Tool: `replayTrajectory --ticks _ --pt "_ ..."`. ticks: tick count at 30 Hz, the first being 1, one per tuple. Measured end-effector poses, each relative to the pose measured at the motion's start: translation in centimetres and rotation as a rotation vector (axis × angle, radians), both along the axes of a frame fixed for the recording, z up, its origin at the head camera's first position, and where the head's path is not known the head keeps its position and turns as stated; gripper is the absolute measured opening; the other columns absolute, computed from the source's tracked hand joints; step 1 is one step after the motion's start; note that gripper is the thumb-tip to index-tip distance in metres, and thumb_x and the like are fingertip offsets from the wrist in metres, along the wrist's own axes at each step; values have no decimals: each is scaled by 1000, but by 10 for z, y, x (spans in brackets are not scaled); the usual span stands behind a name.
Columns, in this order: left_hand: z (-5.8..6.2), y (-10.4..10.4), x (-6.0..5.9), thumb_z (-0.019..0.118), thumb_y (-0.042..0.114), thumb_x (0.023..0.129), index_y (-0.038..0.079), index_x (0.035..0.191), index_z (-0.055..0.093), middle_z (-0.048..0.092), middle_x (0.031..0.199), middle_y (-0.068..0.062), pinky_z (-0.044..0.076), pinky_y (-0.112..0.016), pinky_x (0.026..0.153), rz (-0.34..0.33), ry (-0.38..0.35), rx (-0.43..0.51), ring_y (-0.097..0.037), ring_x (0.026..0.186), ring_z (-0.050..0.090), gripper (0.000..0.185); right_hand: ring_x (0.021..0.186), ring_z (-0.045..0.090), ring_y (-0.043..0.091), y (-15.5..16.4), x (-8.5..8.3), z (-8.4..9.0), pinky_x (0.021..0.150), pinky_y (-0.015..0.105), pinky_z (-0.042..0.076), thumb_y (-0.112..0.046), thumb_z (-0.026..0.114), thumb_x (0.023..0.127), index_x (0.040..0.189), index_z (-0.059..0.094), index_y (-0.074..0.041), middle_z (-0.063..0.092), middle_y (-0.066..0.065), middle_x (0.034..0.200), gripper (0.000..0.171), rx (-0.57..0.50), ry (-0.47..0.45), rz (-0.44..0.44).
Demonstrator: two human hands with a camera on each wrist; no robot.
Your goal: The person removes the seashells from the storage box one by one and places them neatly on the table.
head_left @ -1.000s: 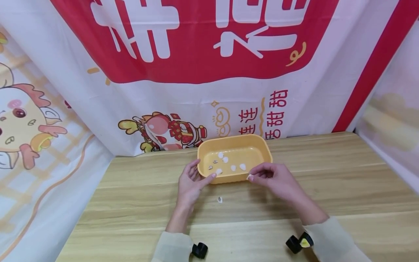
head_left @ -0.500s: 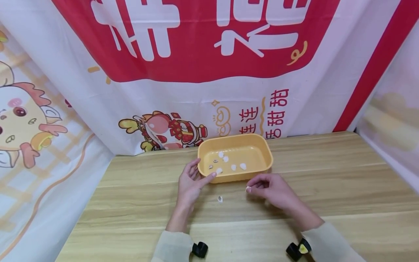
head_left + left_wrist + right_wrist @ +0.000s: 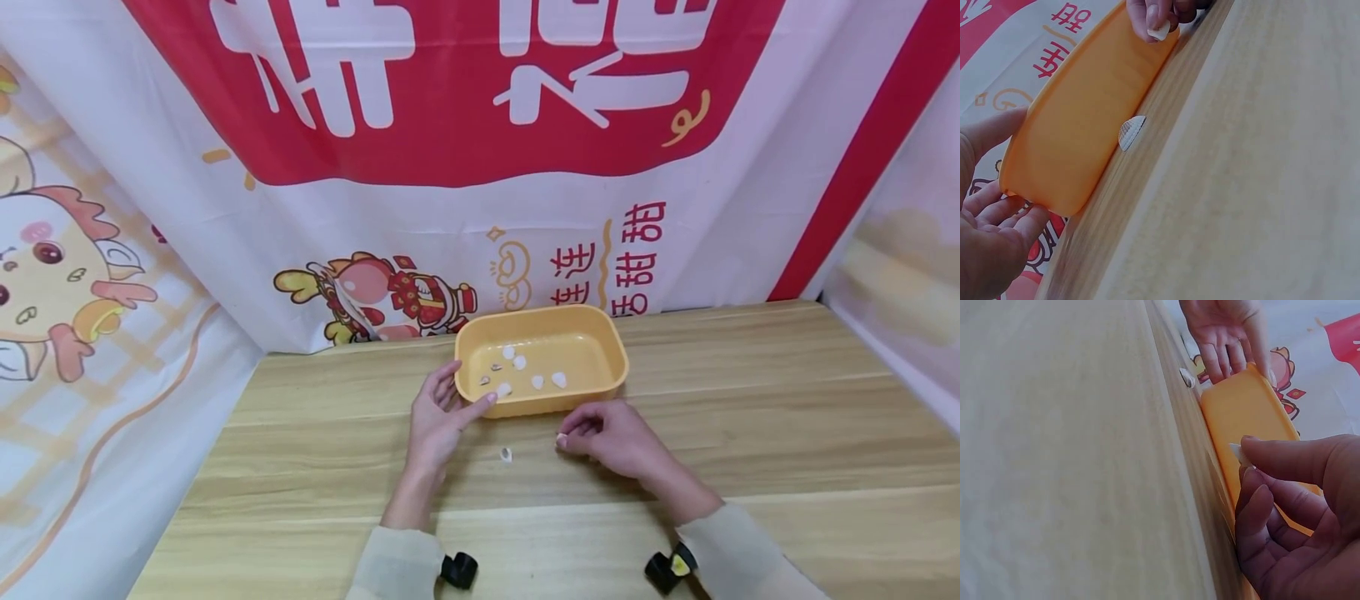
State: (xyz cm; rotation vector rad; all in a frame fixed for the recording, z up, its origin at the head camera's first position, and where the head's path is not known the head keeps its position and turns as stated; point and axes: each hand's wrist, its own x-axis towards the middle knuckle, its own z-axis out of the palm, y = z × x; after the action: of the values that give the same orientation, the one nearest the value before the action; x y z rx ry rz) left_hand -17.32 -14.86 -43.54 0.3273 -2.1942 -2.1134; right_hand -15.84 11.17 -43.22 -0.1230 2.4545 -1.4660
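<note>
**Two hands by the tray, one with a shell pinched**

Two hands work at the near edge of a yellow tray (image 3: 542,363). The right hand (image 3: 611,437) has curled fingers pinching a small white shell (image 3: 1237,452) between thumb and fingertip; the left-wrist view shows that same shell (image 3: 1159,30) at the fingertips. The left hand (image 3: 437,412) is spread, with straight fingers resting against the tray's near left corner and steadying it.

A second ago the right hand was up at the tray's front rim; now it has dropped back towards the person and hangs low over the tabletop (image 3: 750,433), with the shell not released. I judge that the piece in its grip has not gone into the tray and is being carried away from it, or readjusted, rather than dropped in. The left hand has not moved.

Between the hands, a second shell (image 3: 506,454) lies loose on the tabletop, just in front of the tray. Several more white pieces (image 3: 536,381) lie inside the tray. Behind it hangs a red and white printed cloth (image 3: 480,167).
</note>
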Motion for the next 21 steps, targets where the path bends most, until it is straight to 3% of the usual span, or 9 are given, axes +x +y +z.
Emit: replayTrajectory --ticks 6,21 --pt "-1 0 -1 97 11 77 14 152 54 54 163 -15 42 -45 131 -5 10 16 -34 154 48 87 85 65 18 1 1 -1 77 30 57 -17 86 89 96 80 -15 73 2 91 10 49 29 19" --pt "-4 0 -2 97 12 77 15 153 55 54 163 -14 43 -44 130 7 2 14 -34 154 49 87 82 65 14 -2 2 -1 72 26 55 -15 85 91 93 80 -16 73 -1 86 6 101 66 47"
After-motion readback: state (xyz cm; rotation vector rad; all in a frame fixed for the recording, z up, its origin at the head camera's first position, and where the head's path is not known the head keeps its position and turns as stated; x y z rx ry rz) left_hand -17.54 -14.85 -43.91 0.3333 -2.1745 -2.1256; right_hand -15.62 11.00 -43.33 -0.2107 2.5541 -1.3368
